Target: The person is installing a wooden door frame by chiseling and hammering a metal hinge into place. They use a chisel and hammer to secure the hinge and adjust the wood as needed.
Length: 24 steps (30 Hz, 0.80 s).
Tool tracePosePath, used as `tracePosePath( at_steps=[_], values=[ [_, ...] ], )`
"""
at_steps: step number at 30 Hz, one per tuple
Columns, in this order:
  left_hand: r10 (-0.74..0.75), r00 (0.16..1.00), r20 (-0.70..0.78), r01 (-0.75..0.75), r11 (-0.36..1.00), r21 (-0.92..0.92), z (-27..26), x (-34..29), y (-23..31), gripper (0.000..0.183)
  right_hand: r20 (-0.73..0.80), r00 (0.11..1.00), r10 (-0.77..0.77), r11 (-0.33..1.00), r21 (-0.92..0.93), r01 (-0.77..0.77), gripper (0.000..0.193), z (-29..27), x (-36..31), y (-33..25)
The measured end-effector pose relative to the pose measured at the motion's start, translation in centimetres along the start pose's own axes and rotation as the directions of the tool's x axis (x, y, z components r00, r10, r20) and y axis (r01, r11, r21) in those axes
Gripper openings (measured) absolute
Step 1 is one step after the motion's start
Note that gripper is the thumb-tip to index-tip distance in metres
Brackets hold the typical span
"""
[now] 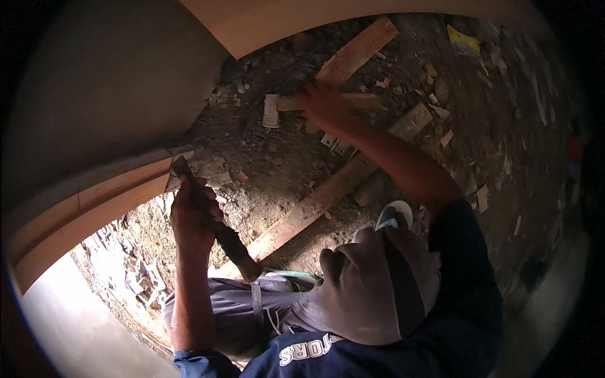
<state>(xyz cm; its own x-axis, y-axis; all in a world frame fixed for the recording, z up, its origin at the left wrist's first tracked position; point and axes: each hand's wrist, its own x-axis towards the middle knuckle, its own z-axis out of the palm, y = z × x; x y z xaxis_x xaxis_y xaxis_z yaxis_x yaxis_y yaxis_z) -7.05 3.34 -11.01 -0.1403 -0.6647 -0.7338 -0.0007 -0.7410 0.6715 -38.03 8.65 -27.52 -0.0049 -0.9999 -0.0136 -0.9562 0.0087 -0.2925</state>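
The left hand (191,217) is clenched around a dark, round-handled chisel (214,220), its tip set against the end of the pale curved wooden trim (94,201) on the grey wall (101,94). The right hand (324,104) grasps the handle of a wooden mallet (296,106), held out over the rubble-strewn floor (277,164). A glancing blow could likely skid the chisel, splitting the trim or catching the left knuckles just below.

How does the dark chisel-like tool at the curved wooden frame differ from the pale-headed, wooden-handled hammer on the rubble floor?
The dark chisel-like tool is raised, gripped by the left hand, with its tip at the curved wooden frame. The pale-headed hammer lies flat on the rubble floor. The right hand only reaches its handle, and its grip is blurred. The tool is dark and the hammer is pale. Both are long hand tools.
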Motion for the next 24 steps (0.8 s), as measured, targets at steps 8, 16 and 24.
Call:
tracePosePath(
  at_steps=[8,16,24],
  values=[
    [0.178,0.984,0.007,-0.178,0.978,0.106,-1.9,-1.1,0.2,0.027,0.122,0.972,-0.201,0.98,0.045,0.196,0.033,0.3,-7.3,-0.6],
    [0.357,0.934,-0.015,-0.348,0.92,0.182,-1.3,-6.8,5.2,0.014,0.267,0.917,-0.297,0.948,-0.037,0.318,0.037,0.2,-6.6,1.3],
    [0.692,0.674,-0.259,-0.702,0.709,0.068,-6.7,-9.7,7.2,0.01,0.57,0.808,-0.149,0.889,0.435,-0.143,0.034,-6.3,-3.5,-1.1]
  ],
)
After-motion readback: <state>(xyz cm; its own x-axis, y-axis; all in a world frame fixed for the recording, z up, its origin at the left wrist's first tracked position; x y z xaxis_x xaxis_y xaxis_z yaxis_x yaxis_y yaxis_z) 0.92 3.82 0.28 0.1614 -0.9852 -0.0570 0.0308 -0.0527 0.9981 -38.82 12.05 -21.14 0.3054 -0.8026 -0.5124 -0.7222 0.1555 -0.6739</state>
